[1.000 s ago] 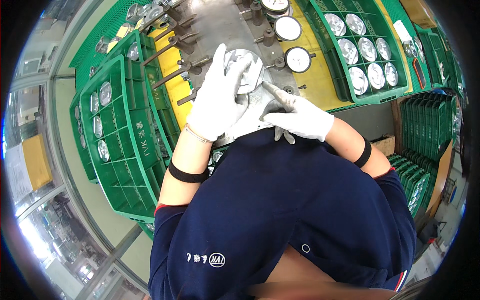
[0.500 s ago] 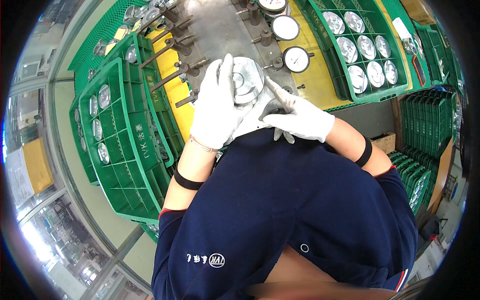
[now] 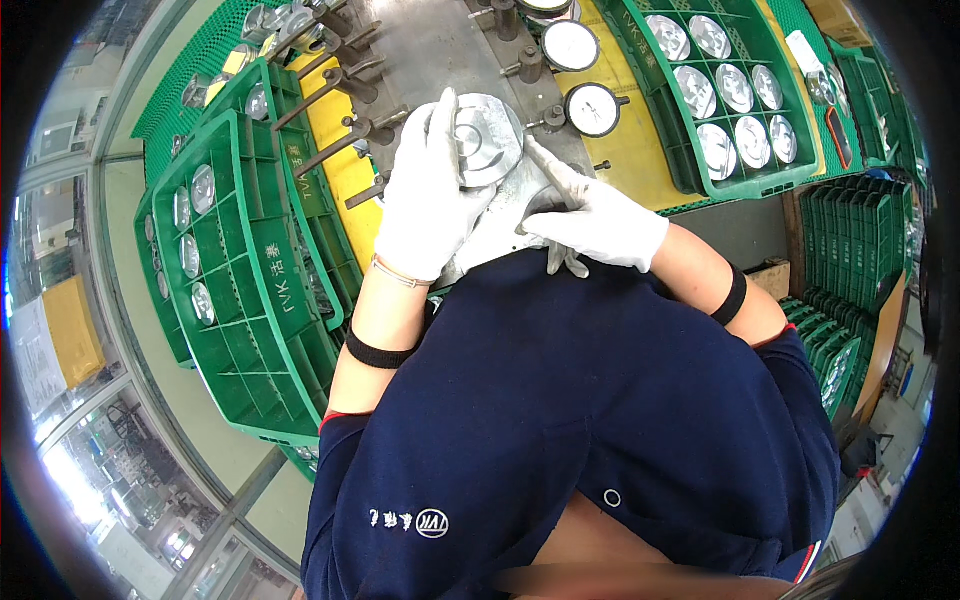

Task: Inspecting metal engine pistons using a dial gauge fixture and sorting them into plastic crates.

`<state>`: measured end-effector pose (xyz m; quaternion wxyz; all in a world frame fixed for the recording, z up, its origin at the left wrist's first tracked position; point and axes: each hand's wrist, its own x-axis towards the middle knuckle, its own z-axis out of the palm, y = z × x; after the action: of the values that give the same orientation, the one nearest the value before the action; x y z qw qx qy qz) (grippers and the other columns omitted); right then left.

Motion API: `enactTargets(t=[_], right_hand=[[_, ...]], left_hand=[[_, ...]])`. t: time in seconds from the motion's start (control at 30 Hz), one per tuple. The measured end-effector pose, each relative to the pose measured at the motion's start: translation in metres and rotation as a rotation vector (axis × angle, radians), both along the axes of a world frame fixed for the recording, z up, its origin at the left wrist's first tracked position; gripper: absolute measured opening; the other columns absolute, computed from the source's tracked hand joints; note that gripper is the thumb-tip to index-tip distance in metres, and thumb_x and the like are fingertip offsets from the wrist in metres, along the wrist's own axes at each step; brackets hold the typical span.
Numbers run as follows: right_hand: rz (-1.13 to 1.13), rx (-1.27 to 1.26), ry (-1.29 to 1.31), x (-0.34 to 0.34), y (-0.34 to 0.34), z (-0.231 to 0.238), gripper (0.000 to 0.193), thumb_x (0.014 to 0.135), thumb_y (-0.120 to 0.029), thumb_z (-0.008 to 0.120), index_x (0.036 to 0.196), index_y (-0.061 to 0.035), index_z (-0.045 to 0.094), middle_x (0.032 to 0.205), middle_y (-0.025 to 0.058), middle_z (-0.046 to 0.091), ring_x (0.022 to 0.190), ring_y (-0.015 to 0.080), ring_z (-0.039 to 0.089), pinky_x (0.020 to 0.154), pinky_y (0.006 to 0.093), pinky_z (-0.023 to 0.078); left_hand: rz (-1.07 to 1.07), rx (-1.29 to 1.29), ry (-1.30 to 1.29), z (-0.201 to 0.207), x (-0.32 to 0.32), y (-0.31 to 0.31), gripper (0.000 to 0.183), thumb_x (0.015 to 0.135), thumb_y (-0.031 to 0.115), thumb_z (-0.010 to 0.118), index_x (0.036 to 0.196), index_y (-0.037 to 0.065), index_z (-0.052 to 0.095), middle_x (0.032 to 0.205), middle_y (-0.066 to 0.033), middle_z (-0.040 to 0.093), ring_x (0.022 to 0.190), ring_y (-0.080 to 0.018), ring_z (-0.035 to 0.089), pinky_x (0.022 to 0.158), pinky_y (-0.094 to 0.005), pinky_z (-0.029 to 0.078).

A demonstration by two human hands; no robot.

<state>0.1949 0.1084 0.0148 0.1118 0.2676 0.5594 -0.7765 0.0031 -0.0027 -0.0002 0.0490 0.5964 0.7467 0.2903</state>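
At the left edge, a yellow sheet (image 3: 73, 332) shows by glass panes. Next to it, left of centre, stands a green divided crate (image 3: 262, 340), four round metal parts lying in its compartments. Dark posts with rods (image 3: 322, 95) rise along the left side of a grey metal plate (image 3: 430, 50) at the upper centre, over a yellow surface (image 3: 362, 222).

The gloved left hand (image 3: 430, 190), just above the middle of the frame, is clamped on a round metal piece (image 3: 490, 140), fingers along its left side, its flat circular face turned up. To the right, the gloved right hand (image 3: 600, 220) has thumb and forefinger apart, the forefinger reaching the piece's right rim; whether that fingertip presses on it, I cannot tell.

Farther right and higher, round dial gauges (image 3: 593, 110) sit beside the plate. A second green crate (image 3: 765, 188), upper right, bears eight round parts; beyond it lies a dark, red-edged flat object (image 3: 838, 137), above stacked green crates (image 3: 850, 240).
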Motion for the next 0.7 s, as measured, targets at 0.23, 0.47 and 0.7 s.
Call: enactTargets(t=[0.23,0.47,0.7], right_hand=[[-0.026,0.054,0.085,-0.001,0.0,-0.006,0.1,0.093,-0.016,0.065,0.159,-0.0131,-0.011,0.115,0.0173,0.065,0.061,0.0166,0.065,0.047,0.0275,0.053],[-0.032,0.185,0.013,0.002,0.004,0.003,0.098,0.091,-0.016,0.07,0.159,-0.0064,0.001,0.127,0.0161,0.06,0.102,0.0149,0.064,0.074,0.0286,0.057],[-0.256,-0.108,0.426,0.032,0.029,0.008,0.061,0.096,-0.023,0.059,0.149,-0.0042,0.036,0.133,0.0081,0.057,0.124,0.0149,0.053,0.104,0.0312,0.045]], left_hand=[[0.007,0.019,-0.01,0.0,0.001,0.002,0.094,0.069,0.015,0.085,0.148,0.0,0.037,0.132,-0.0235,0.05,0.118,-0.0379,0.054,0.1,-0.0419,0.048],[-0.082,0.019,0.005,0.034,0.016,0.004,0.082,0.067,0.012,0.08,0.14,-0.001,0.046,0.126,-0.0203,0.056,0.112,-0.0393,0.059,0.095,-0.0421,0.051],[-0.361,0.112,-0.131,0.098,0.068,0.017,0.076,0.065,0.006,0.078,0.136,0.004,0.05,0.134,-0.0255,0.053,0.12,-0.0399,0.058,0.101,-0.0436,0.048]])
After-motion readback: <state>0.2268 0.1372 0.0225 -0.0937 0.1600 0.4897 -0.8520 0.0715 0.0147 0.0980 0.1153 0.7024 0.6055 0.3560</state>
